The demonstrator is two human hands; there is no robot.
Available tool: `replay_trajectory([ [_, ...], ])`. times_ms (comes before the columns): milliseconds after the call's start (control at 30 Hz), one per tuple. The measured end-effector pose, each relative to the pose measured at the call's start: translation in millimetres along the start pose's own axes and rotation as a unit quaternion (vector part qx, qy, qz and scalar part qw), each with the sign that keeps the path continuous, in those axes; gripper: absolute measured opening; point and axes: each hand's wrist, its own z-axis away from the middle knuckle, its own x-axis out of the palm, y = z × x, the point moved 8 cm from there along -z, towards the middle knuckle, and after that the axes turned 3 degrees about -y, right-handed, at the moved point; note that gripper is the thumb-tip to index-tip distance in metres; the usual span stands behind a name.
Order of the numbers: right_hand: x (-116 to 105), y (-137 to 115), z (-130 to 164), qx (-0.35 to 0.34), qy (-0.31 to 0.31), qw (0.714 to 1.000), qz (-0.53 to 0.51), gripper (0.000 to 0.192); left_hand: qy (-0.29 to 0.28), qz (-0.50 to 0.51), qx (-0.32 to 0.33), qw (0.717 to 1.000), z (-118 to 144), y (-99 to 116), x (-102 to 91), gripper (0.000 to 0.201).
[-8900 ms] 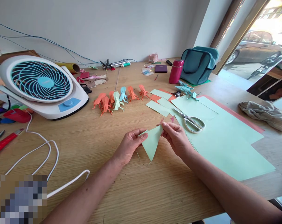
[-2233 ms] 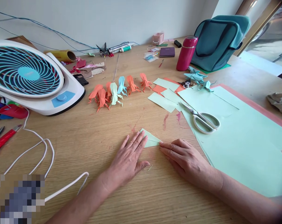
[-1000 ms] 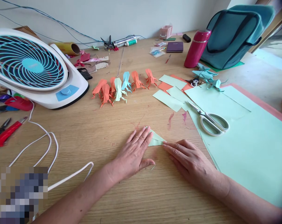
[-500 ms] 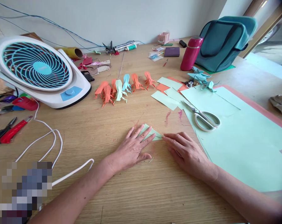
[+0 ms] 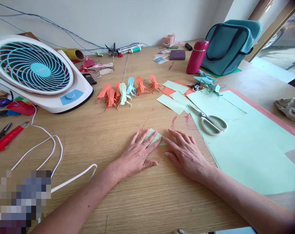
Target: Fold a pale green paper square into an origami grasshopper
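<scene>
A small folded piece of pale green paper (image 5: 151, 132) lies flat on the wooden table, partly covered by fingers. My left hand (image 5: 137, 152) rests on it with the fingers spread and pressing down, thumb out to the side. From the right, my right hand (image 5: 185, 151) reaches the paper's right end with its index fingertip. Its fingers are stretched out and apart, gripping nothing. Beyond my hands stand several folded paper figures in orange, green and blue, among them a green figure (image 5: 123, 95).
White-handled scissors (image 5: 208, 120) lie on large green sheets (image 5: 247, 156) at the right. Cut green strips (image 5: 170, 103) are nearby. A fan (image 5: 40, 71) stands left, with its white cable (image 5: 57, 143). A pink bottle (image 5: 197, 58) and teal bag (image 5: 226, 48) are at the back right.
My right hand has opened from a pinch at the paper's right tip and moved slightly left and up over it. My left hand stays in place. The view has shifted slightly.
</scene>
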Motion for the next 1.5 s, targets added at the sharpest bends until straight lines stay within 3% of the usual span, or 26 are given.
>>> replay_trajectory([
  [767,-3,-12,3,0.011,-0.024,0.998,0.065,0.041,0.013,-0.039,-0.005,0.999,2,-2,2.7,0.089],
  [1067,6,-10,-8,0.028,-0.038,0.999,-0.005,0.061,0.009,-0.050,0.003,0.999,1,-1,3.4,0.090],
  [1500,4,-9,-2,0.055,-0.072,0.996,0.014,0.053,0.032,-0.062,0.017,0.997,2,-2,3.1,0.088],
])
